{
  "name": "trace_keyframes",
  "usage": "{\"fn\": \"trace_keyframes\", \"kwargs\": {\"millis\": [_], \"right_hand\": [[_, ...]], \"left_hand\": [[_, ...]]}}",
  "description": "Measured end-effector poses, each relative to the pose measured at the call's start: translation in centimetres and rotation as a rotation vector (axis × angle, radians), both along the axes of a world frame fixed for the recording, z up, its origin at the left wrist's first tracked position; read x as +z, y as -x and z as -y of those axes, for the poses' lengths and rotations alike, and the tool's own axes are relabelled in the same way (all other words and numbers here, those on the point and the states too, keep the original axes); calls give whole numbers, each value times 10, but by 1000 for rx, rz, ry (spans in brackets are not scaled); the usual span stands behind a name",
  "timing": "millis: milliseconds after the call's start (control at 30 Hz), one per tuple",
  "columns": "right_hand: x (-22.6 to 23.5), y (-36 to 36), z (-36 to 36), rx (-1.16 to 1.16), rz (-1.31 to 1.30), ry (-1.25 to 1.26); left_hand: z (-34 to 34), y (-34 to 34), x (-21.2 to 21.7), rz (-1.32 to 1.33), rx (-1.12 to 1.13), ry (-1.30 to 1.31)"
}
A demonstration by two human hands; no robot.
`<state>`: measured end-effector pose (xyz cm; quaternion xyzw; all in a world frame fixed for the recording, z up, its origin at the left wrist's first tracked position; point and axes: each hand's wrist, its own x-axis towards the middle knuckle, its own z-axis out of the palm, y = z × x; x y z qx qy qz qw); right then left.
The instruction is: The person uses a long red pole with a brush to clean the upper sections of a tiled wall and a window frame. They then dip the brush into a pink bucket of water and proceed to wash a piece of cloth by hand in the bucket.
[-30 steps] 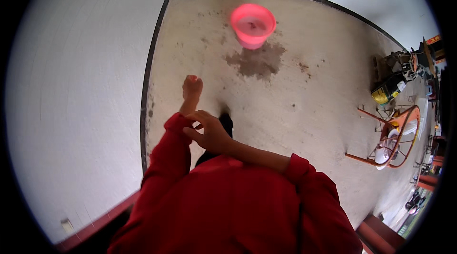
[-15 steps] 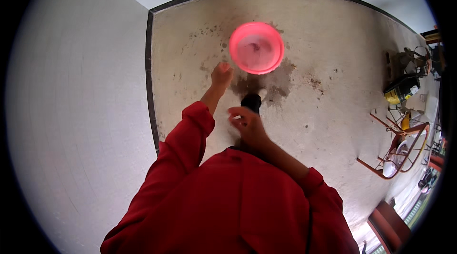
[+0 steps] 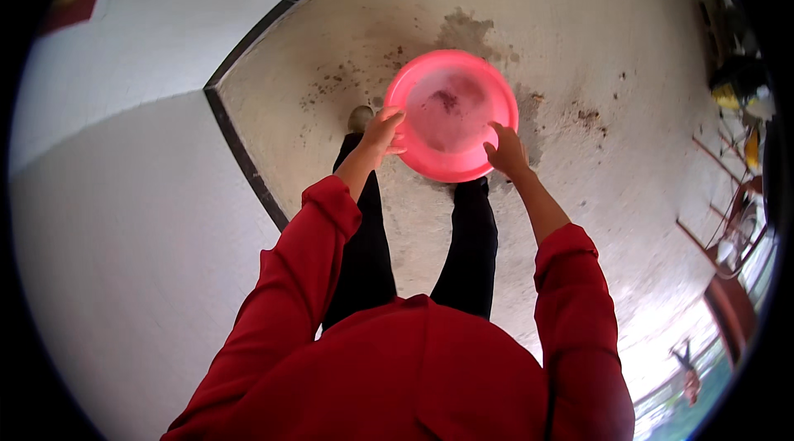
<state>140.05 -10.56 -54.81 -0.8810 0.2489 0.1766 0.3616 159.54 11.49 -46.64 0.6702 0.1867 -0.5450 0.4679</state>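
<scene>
A round pink basin (image 3: 442, 166) with cloudy, soapy-looking water (image 3: 451, 114) is in front of my feet. A dark reddish patch shows in the middle of the water. My left hand (image 3: 384, 133) is at the basin's left rim, its fingers spread and overlapping the edge. At the lower right rim is my right hand (image 3: 508, 151), thumb and forefinger apart over the edge. Neither hand visibly closes round the rim. Part of my right shoe is hidden by the basin.
Dark wet patches (image 3: 465, 33) mark the concrete floor (image 3: 595, 184) around the basin. A pale wall (image 3: 141, 226) with a dark skirting strip stands at the left. Chair-like frames (image 3: 728, 218) and clutter line the far right. A person (image 3: 689, 379) shows small at lower right.
Both hands have moved forward to the basin, the right one swinging out from near my body to its right side. The basin looks larger, and my view has turned.
</scene>
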Motion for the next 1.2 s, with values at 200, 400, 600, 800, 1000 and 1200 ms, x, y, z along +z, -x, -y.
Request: {"fn": "trace_keyframes", "kwargs": {"millis": [200, 400, 600, 800, 1000, 1200], "right_hand": [[-75, -69, -24, -54, -204, -4], [-177, -120, -27, 204, -139, 360], [-234, -84, -74, -295, -461, -15], [-135, -80, -114, -618, 182, -259], [-38, -90, -130, -682, 221, -299], [-95, -111, -141, -1057, 298, -5]], "left_hand": [[26, -40, -106, -255, -184, -4], [20, -56, -157, -422, -216, 32], [12, -16, -197, -544, -125, -23], [23, 20, -242, -724, 72, 169], [37, 16, -228, -651, 299, 365], [47, 24, -237, -698, 452, 633]]}}
